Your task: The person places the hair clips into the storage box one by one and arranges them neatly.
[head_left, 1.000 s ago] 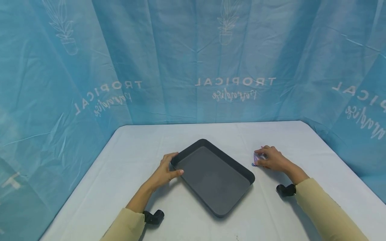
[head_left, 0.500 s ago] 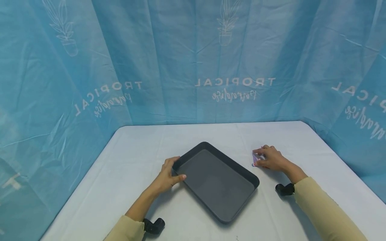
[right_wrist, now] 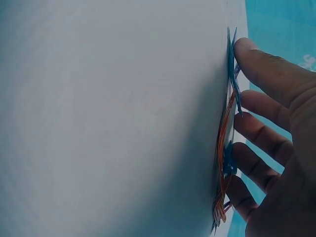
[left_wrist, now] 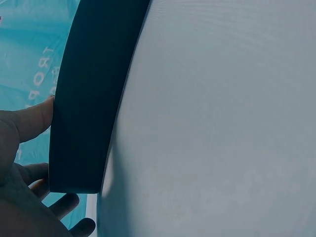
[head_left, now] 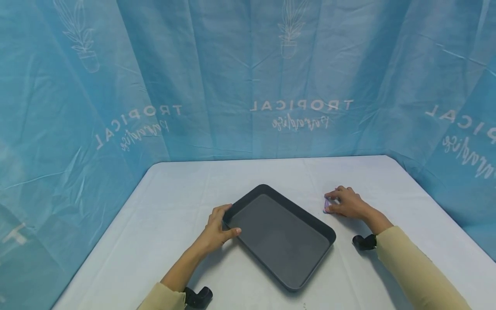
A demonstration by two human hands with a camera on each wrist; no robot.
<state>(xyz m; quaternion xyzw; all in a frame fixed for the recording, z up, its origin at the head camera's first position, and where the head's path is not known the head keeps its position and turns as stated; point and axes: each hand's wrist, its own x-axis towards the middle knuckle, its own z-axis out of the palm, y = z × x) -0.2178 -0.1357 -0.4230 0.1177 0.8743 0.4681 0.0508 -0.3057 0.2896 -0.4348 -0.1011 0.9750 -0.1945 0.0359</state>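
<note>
A dark grey baking pan (head_left: 280,237) sits at an angle in the middle of the white-covered table. My left hand (head_left: 218,228) grips its left corner; in the left wrist view the thumb lies on the rim of the pan (left_wrist: 91,98) and the fingers curl round the corner. To the right of the pan, my right hand (head_left: 346,204) holds a small purple thing (head_left: 327,206) low at the table surface. Seen from the right wrist, the small thing (right_wrist: 226,123) is a flat bundle of thin blue and orange pieces, mostly edge-on, under my thumb and fingertips. Its kind cannot be made out.
A white cloth (head_left: 174,189) covers the table. Blue printed curtain (head_left: 252,77) hangs behind it and along both sides. A black wrist camera (head_left: 364,242) sticks out below my right wrist, and another camera (head_left: 199,297) below the left one.
The baking pan and my left hand have slid a little to the right and towards me. My right hand has hardly moved, while the small purple thing in it has shifted slightly and shows less.
</note>
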